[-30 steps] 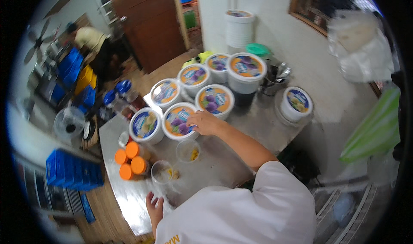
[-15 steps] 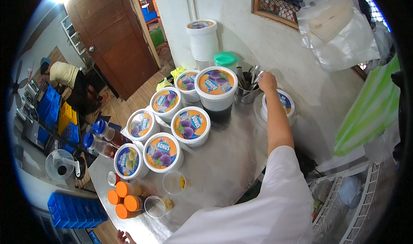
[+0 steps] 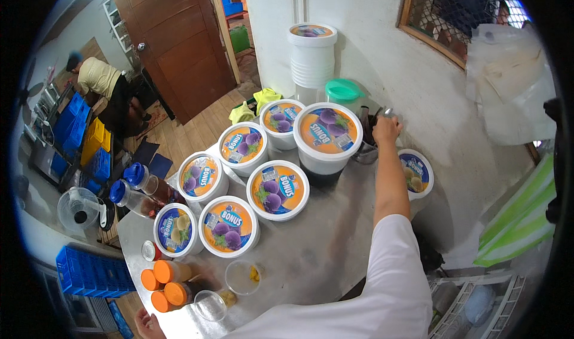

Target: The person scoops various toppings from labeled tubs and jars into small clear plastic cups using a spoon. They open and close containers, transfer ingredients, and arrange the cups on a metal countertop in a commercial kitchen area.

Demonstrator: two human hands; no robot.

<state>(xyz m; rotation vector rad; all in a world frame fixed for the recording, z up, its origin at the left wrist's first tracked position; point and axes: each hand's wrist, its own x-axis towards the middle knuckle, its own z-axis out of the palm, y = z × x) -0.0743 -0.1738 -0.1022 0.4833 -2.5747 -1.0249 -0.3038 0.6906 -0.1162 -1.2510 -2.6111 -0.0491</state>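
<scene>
At the far right of the steel table, my right hand [image 3: 387,130] is closed around a metal utensil [image 3: 388,112] with a shiny rounded end, perhaps a spoon. It is above a metal canister [image 3: 366,153] of upright utensils, which the hand and a tub partly hide. My left hand [image 3: 147,325] is at the near left table edge, cut by the picture's border, its fingers apart and nothing seen in them. Near it are orange-lidded jars [image 3: 164,271] and two clear plastic cups, one [image 3: 210,306] closer and one [image 3: 242,277] with something yellow inside.
Several white round tubs [image 3: 279,189] with printed lids crowd the table's [image 3: 317,243] left and back. A stacked tub column [image 3: 312,58] and a green-lidded container [image 3: 345,91] stand by the wall. Blue-lidded pitchers [image 3: 143,183] line the left edge. Another person [image 3: 101,79] bends over far left.
The view has shifted, so the table's things sit differently in the picture. My right hand has stayed at the utensil canister, with the utensil's end now above it. More of my left hand shows.
</scene>
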